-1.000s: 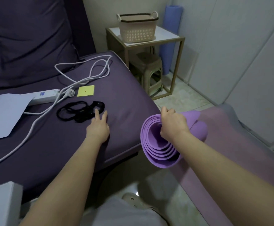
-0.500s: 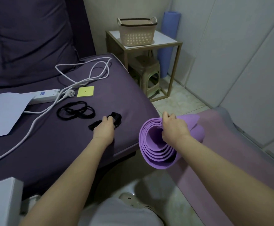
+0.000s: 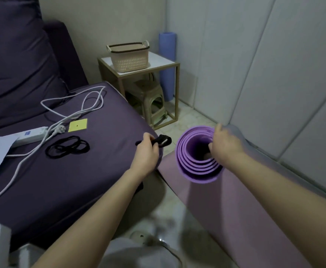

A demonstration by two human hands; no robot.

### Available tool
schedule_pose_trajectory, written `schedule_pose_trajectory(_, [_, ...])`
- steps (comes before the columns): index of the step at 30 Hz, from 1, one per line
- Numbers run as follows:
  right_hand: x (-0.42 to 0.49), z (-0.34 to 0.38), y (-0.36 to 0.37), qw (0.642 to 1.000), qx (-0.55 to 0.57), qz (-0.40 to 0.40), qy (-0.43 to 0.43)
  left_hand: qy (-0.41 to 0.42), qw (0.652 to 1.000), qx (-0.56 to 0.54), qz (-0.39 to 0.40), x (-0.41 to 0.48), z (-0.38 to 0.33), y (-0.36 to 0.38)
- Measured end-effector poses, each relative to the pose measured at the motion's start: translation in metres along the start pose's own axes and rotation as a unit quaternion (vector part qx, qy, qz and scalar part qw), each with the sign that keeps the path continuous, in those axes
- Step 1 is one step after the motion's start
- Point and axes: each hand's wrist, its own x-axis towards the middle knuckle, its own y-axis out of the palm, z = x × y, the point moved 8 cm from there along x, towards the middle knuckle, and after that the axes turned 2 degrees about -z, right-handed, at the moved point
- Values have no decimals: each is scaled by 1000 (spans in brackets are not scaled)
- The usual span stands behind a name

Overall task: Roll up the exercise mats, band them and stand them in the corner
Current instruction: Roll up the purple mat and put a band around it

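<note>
Left hand (image 3: 146,152) pinches a black strap (image 3: 163,141), whose loose end pokes out toward 2 o'clock. Right hand (image 3: 225,146) grips the rim of the rolled purple mat (image 3: 195,168) at the roll's 2 o'clock. The roll sits at 3 o'clock from the left hand, over a pink mat (image 3: 245,206).

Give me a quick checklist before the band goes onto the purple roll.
1. Roll tight: right hand grips the purple roll at its near end. Ok.
2. Band in hand: left hand pinches a black band. Ok.
3. Band opened into a loop: bunched, cannot tell.
4. Near end free for the band: right hand sits on its rim. Not ok.
5. Spares nearby: black loops lie on the sofa. Ok.
6. Room in the corner beside the blue mat: cannot tell.
</note>
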Motion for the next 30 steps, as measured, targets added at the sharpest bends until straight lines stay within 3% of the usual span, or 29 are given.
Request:
schedule_pose_trajectory(8, [-33,-65,-79,995,88,-20,36,27,984,-175,-34,-26,-94,17])
schedule_pose_trajectory(14, [-64,-91,-95,988,149,4,43,-4,966,-246,77,-51,-139,33])
schedule_pose_trajectory(21, [-104,-103,-66,970,222,78,66,4,982,-122,143,-79,-158,39])
schedule_pose_trajectory(30, [-114,-90,-67,977,200,47,49,28,996,3,90,-88,-165,32])
